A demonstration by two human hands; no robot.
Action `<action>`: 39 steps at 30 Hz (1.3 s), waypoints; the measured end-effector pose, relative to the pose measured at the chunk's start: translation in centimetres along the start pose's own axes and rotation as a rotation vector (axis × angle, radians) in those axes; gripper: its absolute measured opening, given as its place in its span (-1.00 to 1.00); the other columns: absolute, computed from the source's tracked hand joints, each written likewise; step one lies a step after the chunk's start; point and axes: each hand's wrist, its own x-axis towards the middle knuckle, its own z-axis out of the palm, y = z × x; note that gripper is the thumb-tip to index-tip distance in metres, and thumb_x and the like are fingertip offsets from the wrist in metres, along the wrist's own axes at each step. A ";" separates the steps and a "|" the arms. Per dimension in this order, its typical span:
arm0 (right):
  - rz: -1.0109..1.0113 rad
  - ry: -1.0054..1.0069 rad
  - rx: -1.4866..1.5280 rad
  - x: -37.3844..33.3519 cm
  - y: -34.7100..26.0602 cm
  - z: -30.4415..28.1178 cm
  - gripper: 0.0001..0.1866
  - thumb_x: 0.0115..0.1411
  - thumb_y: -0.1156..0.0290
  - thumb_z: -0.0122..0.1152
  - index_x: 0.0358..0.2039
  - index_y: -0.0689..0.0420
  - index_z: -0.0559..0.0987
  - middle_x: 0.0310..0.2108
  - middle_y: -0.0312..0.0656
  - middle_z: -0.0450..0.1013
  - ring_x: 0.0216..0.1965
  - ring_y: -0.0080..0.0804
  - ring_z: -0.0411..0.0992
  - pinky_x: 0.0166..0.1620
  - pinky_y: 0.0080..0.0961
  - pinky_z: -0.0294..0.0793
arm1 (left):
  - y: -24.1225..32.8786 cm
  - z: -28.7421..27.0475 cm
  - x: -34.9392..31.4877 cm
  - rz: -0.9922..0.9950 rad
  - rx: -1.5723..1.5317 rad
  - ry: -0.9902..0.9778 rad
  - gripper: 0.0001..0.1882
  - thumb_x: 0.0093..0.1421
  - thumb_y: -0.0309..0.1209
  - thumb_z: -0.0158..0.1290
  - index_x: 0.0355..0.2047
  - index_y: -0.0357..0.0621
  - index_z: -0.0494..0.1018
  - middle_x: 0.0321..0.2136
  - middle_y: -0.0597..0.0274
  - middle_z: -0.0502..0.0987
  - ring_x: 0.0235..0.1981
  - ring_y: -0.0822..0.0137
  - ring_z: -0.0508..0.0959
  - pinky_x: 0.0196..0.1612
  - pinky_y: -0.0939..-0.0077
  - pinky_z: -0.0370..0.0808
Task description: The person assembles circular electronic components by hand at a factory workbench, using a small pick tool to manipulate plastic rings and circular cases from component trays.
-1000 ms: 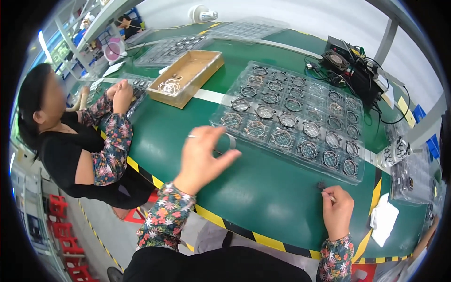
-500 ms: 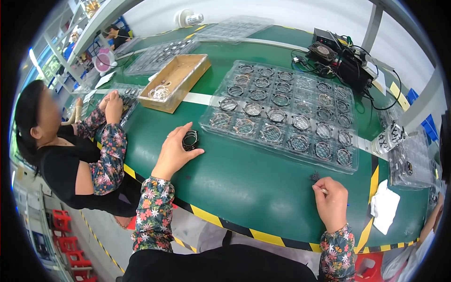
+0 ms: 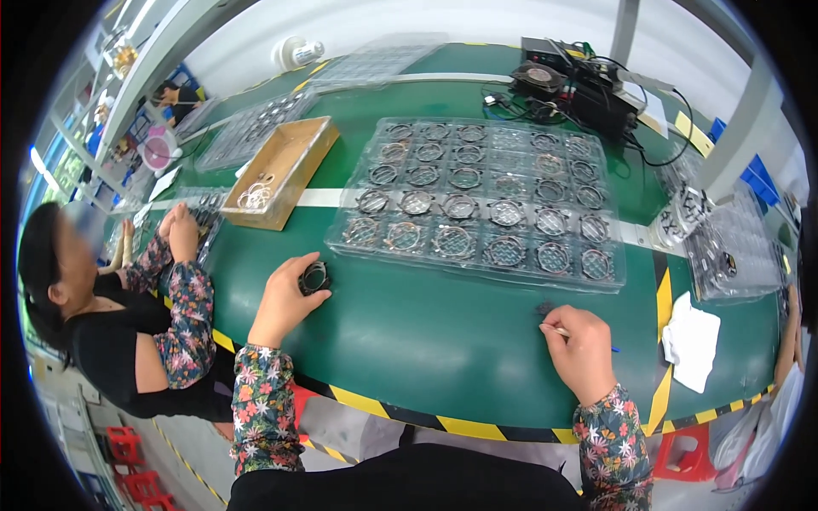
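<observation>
My left hand [image 3: 285, 298] pinches a black round watch case [image 3: 314, 278] between thumb and fingers, tilted up at the table's left side. My right hand [image 3: 581, 345] grips a thin stick [image 3: 558, 330] with a pale front part and a blue rear end. Just beyond the stick is a small dark tuft [image 3: 545, 309]; whether the two are joined I cannot tell. Ahead of both hands lies a clear plastic tray [image 3: 477, 271], its compartments mostly holding round watch cases [image 3: 460, 206].
A cardboard box [image 3: 294, 166] with white rings stands at the far left. On my left a co-worker [image 3: 102, 324] sits working. Black powered units with cables [image 3: 588, 98] stand at the back right. A white cloth [image 3: 692, 345], a clear jar [image 3: 677, 217] and stacked trays [image 3: 737, 255] are at the right.
My left hand has closed on the black watch case, which is now tilted up between the fingers. My right hand keeps its grip on the stick. The whole view has shifted slightly.
</observation>
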 end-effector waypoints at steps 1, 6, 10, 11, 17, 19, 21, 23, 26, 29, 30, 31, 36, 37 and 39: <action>-0.002 -0.005 0.001 0.1 0.1 0.1 -0.91 -0.01 0.58 0.31 -0.49 0.21 0.54 -0.57 -0.08 0.47 -0.50 -0.12 0.47 -0.41 -0.33 0.43 | -0.2 0.0 0.3 -0.012 0.017 -0.043 -0.37 -0.10 -0.51 0.32 0.06 -0.20 0.46 -0.08 0.04 0.54 -0.15 0.16 0.57 -0.21 0.43 0.54; -0.011 0.037 0.041 0.1 -0.1 -0.4 -0.90 -0.02 0.57 0.31 -0.50 0.19 0.53 -0.57 -0.10 0.47 -0.49 -0.11 0.47 -0.40 -0.30 0.43 | 0.5 -1.7 0.2 -0.010 0.027 -0.098 -0.37 -0.12 -0.55 0.32 0.05 -0.23 0.46 -0.08 0.03 0.54 -0.15 0.21 0.59 -0.19 0.45 0.57; -0.057 0.014 0.048 0.2 -0.1 0.3 -0.92 0.00 0.55 0.28 -0.51 0.16 0.53 -0.57 -0.11 0.47 -0.48 -0.10 0.47 -0.39 -0.26 0.44 | 4.8 -1.6 1.9 -0.032 -0.227 -0.181 -0.33 -0.12 -0.58 0.33 0.09 -0.21 0.46 -0.04 0.11 0.54 -0.06 0.31 0.56 -0.09 0.44 0.56; -0.073 0.001 0.051 0.1 -0.2 0.3 -0.94 0.02 0.54 0.26 -0.51 0.15 0.53 -0.57 -0.12 0.48 -0.47 -0.09 0.47 -0.39 -0.24 0.44 | 6.2 -1.2 2.3 0.038 -0.329 -0.177 -0.33 -0.11 -0.58 0.33 0.10 -0.19 0.45 -0.02 0.12 0.53 -0.04 0.32 0.54 -0.05 0.44 0.55; -0.123 -0.005 0.045 -0.7 -0.1 0.0 -0.94 0.02 0.51 0.26 -0.51 0.14 0.54 -0.57 -0.13 0.47 -0.47 -0.10 0.47 -0.38 -0.22 0.45 | 17.3 3.7 12.9 0.449 -0.286 -0.151 -0.36 -0.05 -0.45 0.33 0.10 -0.17 0.45 -0.04 0.03 0.54 -0.08 0.27 0.57 -0.07 0.43 0.54; -0.132 0.006 0.054 -0.5 0.0 0.1 -0.94 0.02 0.50 0.26 -0.50 0.14 0.53 -0.57 -0.14 0.47 -0.47 -0.11 0.47 -0.38 -0.22 0.46 | 18.6 6.1 16.0 0.499 -0.209 -0.105 -0.37 -0.06 -0.38 0.34 0.07 -0.20 0.46 -0.09 -0.01 0.56 -0.13 0.23 0.58 -0.12 0.43 0.53; -0.131 0.020 0.057 -0.3 -0.1 -0.1 -0.94 0.02 0.49 0.26 -0.50 0.13 0.53 -0.56 -0.14 0.47 -0.47 -0.11 0.47 -0.38 -0.23 0.46 | 19.5 7.9 18.2 0.500 -0.170 -0.073 -0.38 -0.08 -0.37 0.34 0.03 -0.27 0.47 -0.09 -0.03 0.57 -0.14 0.14 0.59 -0.08 0.41 0.51; -0.162 0.019 0.113 -0.2 -0.3 0.0 -0.94 0.03 0.49 0.25 -0.49 0.13 0.52 -0.55 -0.15 0.48 -0.47 -0.11 0.48 -0.38 -0.23 0.47 | 18.3 9.8 19.9 0.528 -0.127 -0.103 -0.38 -0.08 -0.36 0.34 0.02 -0.29 0.48 -0.09 -0.03 0.57 -0.12 0.13 0.59 -0.06 0.39 0.50; -0.167 -0.010 0.098 -0.7 -0.2 0.2 -0.92 0.05 0.48 0.24 -0.45 0.10 0.50 -0.53 -0.19 0.48 -0.44 -0.16 0.48 -0.36 -0.26 0.47 | 18.7 10.2 21.0 0.486 -0.103 -0.211 -0.39 -0.09 -0.35 0.35 0.01 -0.28 0.49 -0.06 -0.04 0.57 -0.05 0.12 0.58 0.02 0.38 0.47; -0.186 -0.049 0.106 -0.8 -0.3 0.0 -0.91 0.07 0.47 0.23 -0.43 0.09 0.48 -0.52 -0.21 0.46 -0.43 -0.19 0.47 -0.36 -0.28 0.47 | 19.6 9.8 22.4 0.439 -0.127 -0.184 -0.38 -0.07 -0.32 0.37 0.03 -0.25 0.49 -0.06 -0.03 0.57 -0.06 0.14 0.58 0.02 0.37 0.47; -0.204 -0.072 0.108 -0.9 -0.5 -0.2 -0.90 0.08 0.46 0.23 -0.43 0.09 0.47 -0.52 -0.22 0.45 -0.43 -0.20 0.47 -0.36 -0.29 0.46 | 19.8 9.6 23.1 0.471 -0.101 -0.129 -0.38 -0.06 -0.31 0.37 0.03 -0.24 0.49 -0.08 -0.03 0.58 -0.07 0.14 0.58 0.01 0.37 0.47; -0.201 -0.071 0.118 -0.9 -0.6 -0.2 -0.90 0.08 0.46 0.23 -0.43 0.09 0.47 -0.52 -0.22 0.45 -0.43 -0.20 0.47 -0.36 -0.29 0.46 | 20.0 9.7 23.7 0.490 -0.041 -0.093 -0.39 -0.06 -0.31 0.37 0.02 -0.26 0.49 -0.11 -0.05 0.59 -0.08 0.12 0.58 0.00 0.36 0.47; -0.229 -0.074 0.102 -0.9 -0.3 -0.3 -0.88 0.01 0.53 0.18 -0.41 0.16 0.44 -0.52 -0.18 0.43 -0.40 -0.19 0.47 -0.35 -0.31 0.48 | 20.6 11.4 26.1 0.392 0.025 -0.229 -0.38 -0.09 -0.30 0.39 -0.02 -0.28 0.50 -0.15 -0.06 0.59 -0.13 0.10 0.58 -0.02 0.35 0.48; -0.214 -0.067 0.098 -0.8 -0.3 -0.3 -0.88 0.01 0.53 0.18 -0.41 0.16 0.44 -0.52 -0.18 0.43 -0.40 -0.19 0.47 -0.35 -0.31 0.48 | 20.5 11.5 26.5 0.369 0.001 -0.233 -0.38 -0.11 -0.29 0.40 -0.03 -0.29 0.50 -0.17 -0.05 0.60 -0.15 0.11 0.58 -0.05 0.35 0.49; -0.239 -0.088 0.106 -0.8 -0.5 -0.3 -0.88 0.01 0.52 0.18 -0.42 0.17 0.45 -0.51 -0.18 0.43 -0.39 -0.19 0.47 -0.34 -0.31 0.48 | 20.1 11.4 27.6 0.441 -0.009 -0.137 -0.38 -0.16 -0.27 0.41 -0.09 -0.31 0.51 -0.22 -0.10 0.60 -0.15 -0.01 0.59 -0.07 0.24 0.50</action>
